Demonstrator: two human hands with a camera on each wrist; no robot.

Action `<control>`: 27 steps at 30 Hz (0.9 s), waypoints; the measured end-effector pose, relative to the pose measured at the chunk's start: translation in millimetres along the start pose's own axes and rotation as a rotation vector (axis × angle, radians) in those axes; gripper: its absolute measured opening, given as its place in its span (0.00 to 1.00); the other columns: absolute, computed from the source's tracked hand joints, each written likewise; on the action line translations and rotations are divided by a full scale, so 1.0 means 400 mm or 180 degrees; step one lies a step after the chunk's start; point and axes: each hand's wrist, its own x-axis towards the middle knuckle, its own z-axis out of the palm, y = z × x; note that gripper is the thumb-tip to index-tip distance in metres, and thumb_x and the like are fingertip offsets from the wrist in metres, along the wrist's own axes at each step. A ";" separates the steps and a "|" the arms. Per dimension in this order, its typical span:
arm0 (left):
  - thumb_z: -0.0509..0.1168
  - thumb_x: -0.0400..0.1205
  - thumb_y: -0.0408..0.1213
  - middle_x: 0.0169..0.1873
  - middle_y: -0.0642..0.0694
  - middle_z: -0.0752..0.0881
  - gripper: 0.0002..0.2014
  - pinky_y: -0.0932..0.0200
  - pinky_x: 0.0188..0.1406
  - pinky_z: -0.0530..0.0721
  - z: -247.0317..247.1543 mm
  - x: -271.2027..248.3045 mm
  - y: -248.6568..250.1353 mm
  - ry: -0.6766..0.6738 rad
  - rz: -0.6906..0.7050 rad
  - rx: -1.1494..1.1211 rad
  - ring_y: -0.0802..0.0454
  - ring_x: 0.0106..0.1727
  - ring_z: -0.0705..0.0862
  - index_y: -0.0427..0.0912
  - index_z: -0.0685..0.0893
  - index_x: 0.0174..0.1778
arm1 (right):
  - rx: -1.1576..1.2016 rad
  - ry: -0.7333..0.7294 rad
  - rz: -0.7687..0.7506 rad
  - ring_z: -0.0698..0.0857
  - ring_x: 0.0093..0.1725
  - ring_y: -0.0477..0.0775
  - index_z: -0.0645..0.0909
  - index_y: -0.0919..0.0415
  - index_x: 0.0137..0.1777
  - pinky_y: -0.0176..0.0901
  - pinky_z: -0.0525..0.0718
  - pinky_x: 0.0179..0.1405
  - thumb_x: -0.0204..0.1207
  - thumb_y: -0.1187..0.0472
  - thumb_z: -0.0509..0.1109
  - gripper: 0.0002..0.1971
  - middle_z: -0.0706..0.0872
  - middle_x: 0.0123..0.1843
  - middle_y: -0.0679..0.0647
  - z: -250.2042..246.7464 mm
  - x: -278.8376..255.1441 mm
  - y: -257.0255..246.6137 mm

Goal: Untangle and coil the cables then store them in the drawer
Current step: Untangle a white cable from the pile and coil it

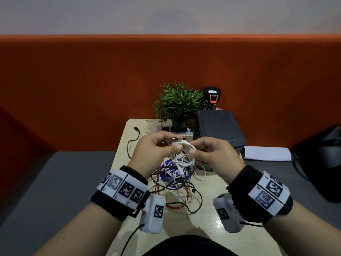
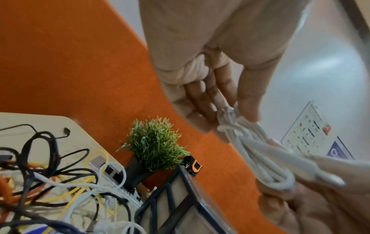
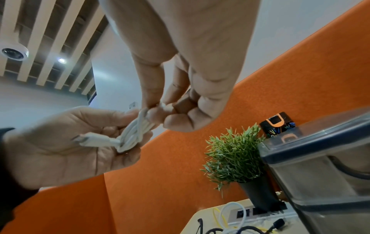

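Left hand point(image 1: 158, 145) and right hand point(image 1: 212, 154) both pinched white USB cable point(image 1: 184, 145) bundle above bench point(image 1: 212, 218); limp, light, springy; grip loops midway.

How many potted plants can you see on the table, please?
1. The potted plant stands at the far edge of the table, left of the black drawer unit and beyond the tangled cables. Nothing suggests another hidden behind the hands.
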 end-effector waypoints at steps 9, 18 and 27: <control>0.70 0.77 0.25 0.45 0.52 0.90 0.15 0.70 0.46 0.83 -0.002 0.008 -0.127 -0.0691 -0.0503 0.0591 0.58 0.46 0.88 0.52 0.87 0.51 | -0.0661 0.0238 0.0512 0.80 0.27 0.48 0.90 0.58 0.46 0.41 0.83 0.32 0.75 0.68 0.73 0.06 0.87 0.28 0.53 -0.065 0.003 0.130; 0.63 0.82 0.35 0.52 0.49 0.87 0.12 0.56 0.52 0.82 0.030 0.004 -0.278 -0.1067 -0.1341 0.1770 0.48 0.53 0.85 0.54 0.84 0.58 | -0.0719 0.0898 0.1721 0.78 0.19 0.51 0.88 0.69 0.42 0.39 0.80 0.23 0.75 0.71 0.72 0.03 0.81 0.21 0.57 -0.147 -0.009 0.312; 0.56 0.82 0.28 0.48 0.47 0.84 0.22 0.53 0.45 0.83 0.067 0.023 -0.343 -0.1286 -0.1179 0.2840 0.47 0.45 0.83 0.55 0.75 0.68 | -0.0301 0.1284 0.2380 0.82 0.15 0.51 0.82 0.69 0.43 0.37 0.82 0.16 0.75 0.75 0.71 0.02 0.82 0.18 0.58 -0.174 0.001 0.409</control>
